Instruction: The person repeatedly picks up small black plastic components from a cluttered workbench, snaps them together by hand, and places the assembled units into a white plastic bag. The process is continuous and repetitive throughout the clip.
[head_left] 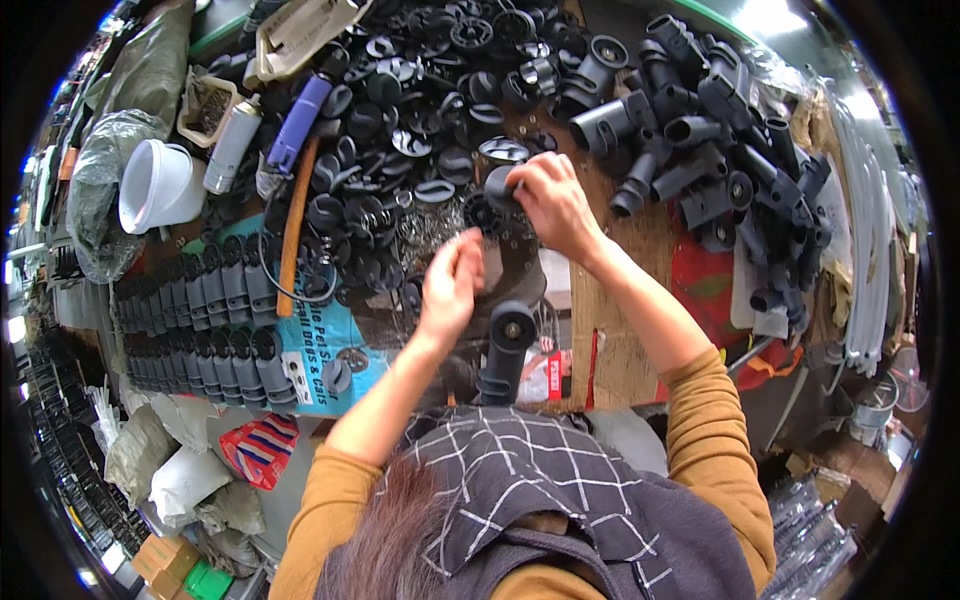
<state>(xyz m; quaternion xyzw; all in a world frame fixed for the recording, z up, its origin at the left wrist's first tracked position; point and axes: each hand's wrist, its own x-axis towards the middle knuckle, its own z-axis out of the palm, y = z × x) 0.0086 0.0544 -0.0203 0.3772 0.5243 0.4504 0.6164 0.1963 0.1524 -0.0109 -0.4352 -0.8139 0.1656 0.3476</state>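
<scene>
My right hand (556, 207) pinches a round dark grey plastic cap (500, 188) between thumb and fingers, over the middle of the bench. Just left of it, my left hand (453, 285) has its fingers stretched out and close together, with nothing visible in them. Beyond its fingertips lie a black spoked disc (482, 212) and a heap of small metal springs (428, 232). Nearer my body, a dark grey tubular housing (507, 350) with a round end rests at the bench edge.
Loose black caps and discs (400, 100) cover the far middle. Grey tubular housings (700, 130) are heaped at far right; others stand in rows (205, 290) at left. A white bucket (160, 185), spray can (232, 145), purple tube (299, 122) and orange-handled tool (299, 230) sit far left.
</scene>
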